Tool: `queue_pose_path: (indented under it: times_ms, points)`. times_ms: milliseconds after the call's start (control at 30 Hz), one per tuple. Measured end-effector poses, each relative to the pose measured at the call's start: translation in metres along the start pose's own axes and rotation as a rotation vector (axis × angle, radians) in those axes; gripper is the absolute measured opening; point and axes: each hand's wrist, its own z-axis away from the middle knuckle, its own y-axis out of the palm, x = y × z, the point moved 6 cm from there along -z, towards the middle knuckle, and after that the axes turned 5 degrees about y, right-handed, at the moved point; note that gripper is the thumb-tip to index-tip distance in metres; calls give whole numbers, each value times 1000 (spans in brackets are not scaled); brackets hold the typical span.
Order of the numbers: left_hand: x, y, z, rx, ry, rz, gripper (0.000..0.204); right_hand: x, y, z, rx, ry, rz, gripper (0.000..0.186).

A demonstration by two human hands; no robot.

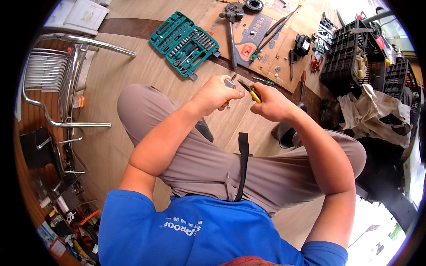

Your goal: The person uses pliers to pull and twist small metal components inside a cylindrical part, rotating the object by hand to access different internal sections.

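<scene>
My left hand (213, 95) is closed around a small grey metal part (229, 83), whose end pokes out past the thumb and fingers; its exact kind is too small to tell. In my right hand (273, 104) is a pair of pliers with yellow handles (255, 96). The dark jaws point up and to the left, close to the metal part; I cannot tell whether they touch it. Both hands are held in front of my bent knees, above the floor. Just beyond them lies the handle end of a long hammer (231, 42).
An open green socket set case (188, 40) lies ahead. Flattened cardboard (270, 48) carries metal rods, a black ring (254, 4) and small loose parts. Black crates (344, 60) and a crumpled cloth (375, 113) are at the right. A metal chair (73, 82) stands at the left.
</scene>
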Motion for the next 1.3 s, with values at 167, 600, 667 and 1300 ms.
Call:
queue_pose_path:
  times_ms: [167, 600, 667, 1300]
  points:
    - [-8, 6, 2, 71, 5, 74, 24, 7, -2, 3, -43, -70, -7, 41]
    - [-10, -6, -2, -79, 205, -335, 25, 17, -12, 8, -89, -60, 18, 30]
    - [-7, -7, -5, -109, 260, -383, 25, 19, -13, 9, -90, -56, 18, 29]
    - [-14, 1, 2, -131, 443, -369, 16, 9, 1, 6, -102, -66, -199, 25]
